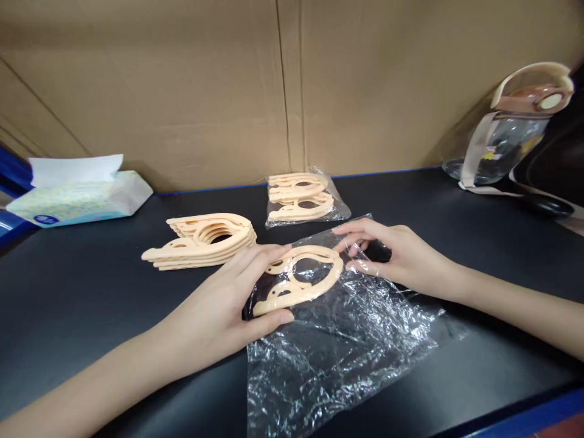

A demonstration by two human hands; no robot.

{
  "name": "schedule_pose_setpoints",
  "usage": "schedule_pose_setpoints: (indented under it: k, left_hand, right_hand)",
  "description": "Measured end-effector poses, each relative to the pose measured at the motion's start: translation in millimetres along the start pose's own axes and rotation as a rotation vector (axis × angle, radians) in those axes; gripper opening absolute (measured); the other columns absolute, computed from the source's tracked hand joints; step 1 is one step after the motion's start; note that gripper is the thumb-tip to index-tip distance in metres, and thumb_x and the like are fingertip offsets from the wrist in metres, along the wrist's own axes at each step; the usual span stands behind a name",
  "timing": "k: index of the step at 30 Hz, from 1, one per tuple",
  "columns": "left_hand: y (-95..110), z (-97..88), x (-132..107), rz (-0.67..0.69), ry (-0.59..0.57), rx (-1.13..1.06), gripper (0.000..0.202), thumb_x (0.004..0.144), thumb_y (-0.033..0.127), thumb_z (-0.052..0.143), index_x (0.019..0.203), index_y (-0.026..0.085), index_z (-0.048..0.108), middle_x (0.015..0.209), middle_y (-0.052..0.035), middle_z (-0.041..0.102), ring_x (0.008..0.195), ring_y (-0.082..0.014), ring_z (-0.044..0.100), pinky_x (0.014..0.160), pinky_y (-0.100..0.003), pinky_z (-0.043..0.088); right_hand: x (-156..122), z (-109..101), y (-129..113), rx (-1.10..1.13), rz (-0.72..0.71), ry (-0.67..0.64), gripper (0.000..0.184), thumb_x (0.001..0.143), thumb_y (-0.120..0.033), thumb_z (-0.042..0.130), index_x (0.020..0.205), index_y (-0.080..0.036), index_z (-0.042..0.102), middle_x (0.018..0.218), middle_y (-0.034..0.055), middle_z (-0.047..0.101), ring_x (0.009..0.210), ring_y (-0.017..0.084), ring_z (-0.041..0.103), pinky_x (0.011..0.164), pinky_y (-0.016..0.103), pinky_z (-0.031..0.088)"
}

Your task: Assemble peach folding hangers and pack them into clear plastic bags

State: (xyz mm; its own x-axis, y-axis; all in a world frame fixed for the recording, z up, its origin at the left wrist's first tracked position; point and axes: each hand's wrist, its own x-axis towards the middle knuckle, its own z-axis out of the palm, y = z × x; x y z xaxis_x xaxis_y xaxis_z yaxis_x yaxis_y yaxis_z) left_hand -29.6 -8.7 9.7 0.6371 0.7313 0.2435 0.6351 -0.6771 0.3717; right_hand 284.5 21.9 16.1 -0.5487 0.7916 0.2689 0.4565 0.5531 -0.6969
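Note:
My left hand [228, 307] grips a peach plastic folding hanger [301, 280] by its near end, fingers over the top and thumb below. The hanger lies at the mouth of a clear plastic bag [337, 347] spread on the black table [91, 292]. My right hand [392, 255] pinches the bag's upper edge, its fingertips touching the hanger's far end. A loose stack of the same hangers [201, 240] lies just left of my left hand.
A sealed bag of hangers [301, 198] lies behind, near the cardboard wall [292, 85]. A tissue box [77, 198] sits at the far left. A clear water bottle with a beige strap [511, 134] lies at the far right.

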Motion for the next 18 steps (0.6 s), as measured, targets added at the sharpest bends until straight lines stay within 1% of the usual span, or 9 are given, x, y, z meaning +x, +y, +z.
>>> schedule_pose_setpoints:
  k: [2, 6, 11, 15, 18]
  left_hand:
    - [0.0, 0.1, -0.2, 0.001, 0.003, -0.003, 0.064, 0.102, 0.057, 0.062, 0.157, 0.038, 0.035, 0.156, -0.003, 0.055, 0.139, -0.0283, 0.057, 0.115, -0.041, 0.05]
    - [0.3, -0.7, -0.8, 0.008, -0.005, -0.004, 0.062, 0.105, 0.056, 0.058, 0.158, 0.037, 0.033, 0.157, -0.004, 0.054, 0.141, -0.0284, 0.055, 0.115, -0.041, 0.049]
    - [0.6, -1.8, -1.6, 0.012, -0.016, 0.005, 0.061, 0.106, 0.055, 0.056, 0.159, 0.036, 0.032, 0.157, -0.0045, 0.054, 0.139, -0.0268, 0.056, 0.116, -0.041, 0.049]
    - [1.0, -0.6, -2.2, 0.016, -0.008, 0.026, 0.06, 0.107, 0.057, 0.052, 0.159, 0.033, 0.034, 0.157, -0.007, 0.054, 0.14, -0.0278, 0.057, 0.116, -0.042, 0.05]
    - [2.3, 0.3, -1.5, 0.024, 0.04, 0.063, 0.059, 0.108, 0.059, 0.049, 0.158, 0.031, 0.036, 0.158, -0.0086, 0.054, 0.142, -0.0306, 0.056, 0.119, -0.047, 0.047]
  right_hand:
    - [-0.6, -0.7, -0.3, 0.006, -0.015, -0.012, 0.039, 0.093, -0.029, 0.069, 0.131, -0.025, 0.063, 0.109, -0.0001, 0.084, 0.089, 0.016, 0.074, 0.085, 0.031, 0.058]
    - [-1.0, -0.8, -1.0, 0.0, -0.024, -0.015, 0.039, 0.094, -0.026, 0.068, 0.132, -0.025, 0.062, 0.11, -0.0015, 0.084, 0.093, 0.014, 0.076, 0.086, 0.03, 0.057]
    - [-0.4, -2.0, -2.3, -0.011, -0.033, -0.034, 0.039, 0.094, -0.025, 0.067, 0.133, -0.025, 0.061, 0.113, -0.0025, 0.084, 0.093, 0.014, 0.077, 0.085, 0.029, 0.057]
    - [-1.5, -4.2, -3.5, -0.032, -0.029, -0.054, 0.039, 0.095, -0.028, 0.066, 0.134, -0.025, 0.061, 0.116, -0.0016, 0.084, 0.095, 0.015, 0.078, 0.085, 0.03, 0.057]
    - [-2.6, -6.6, -3.9, -0.072, -0.008, -0.041, 0.041, 0.097, -0.031, 0.065, 0.137, -0.025, 0.06, 0.114, -0.001, 0.084, 0.091, 0.016, 0.079, 0.082, 0.031, 0.057]
